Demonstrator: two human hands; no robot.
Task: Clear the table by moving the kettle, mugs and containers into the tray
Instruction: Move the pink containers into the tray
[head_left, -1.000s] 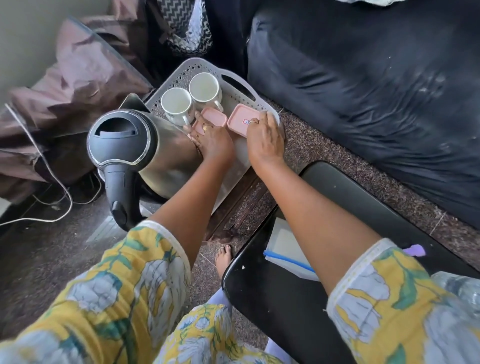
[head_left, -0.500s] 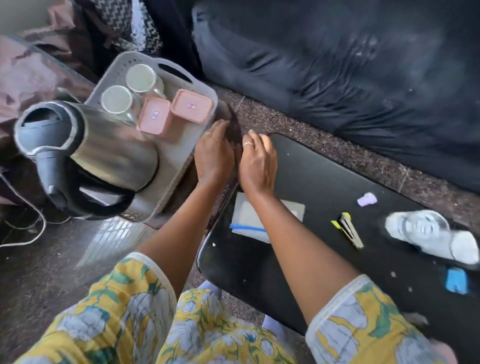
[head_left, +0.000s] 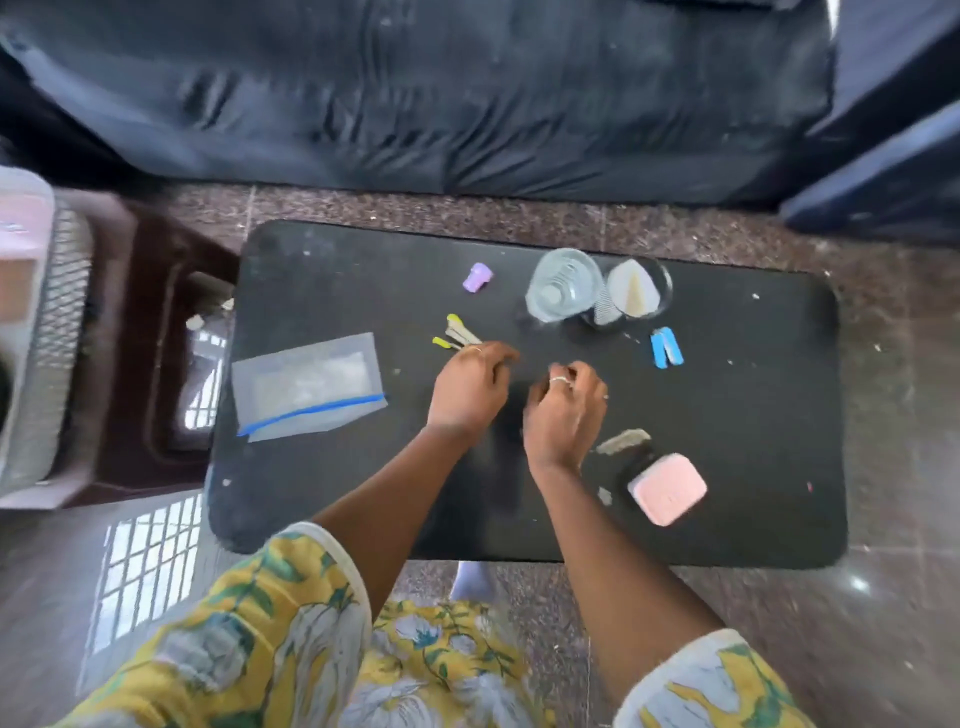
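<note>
From your head camera, you're looking straight down on the black table (head_left: 727, 415), both arms reaching in over its near edge. Your left hand (head_left: 470, 387) hovers mid-table, fingers curled loosely inward with nothing in them; its knuckles sit just beside the yellow-tipped clips (head_left: 457, 332). Your right hand (head_left: 566, 410) is right next to it, fingers bent in a loose curl too, a ring showing, and I see nothing held there either. Motion blur softens both, so whether the fingertips touch the tabletop, I can't tell.

Near your right wrist, toward the near right part of the table, a pink container (head_left: 667, 488) lies flat on the table. A small grey scrap (head_left: 621, 441) lies between it and your right hand. At the far side, two clear glasses (head_left: 563, 286) stand touching each other, the right one holding something white. A blue clip (head_left: 666, 348) rests just in front of them, and a small purple cap (head_left: 478, 277) lies to their left. On the left part of the table a clear zip bag (head_left: 309, 387) with a blue seal lies flat.

Off the table's left end, the grey tray (head_left: 57, 332) sits on a dark brown stool (head_left: 150, 364), cut off by the frame edge; pink shapes show inside it, too blurred to name.
</note>
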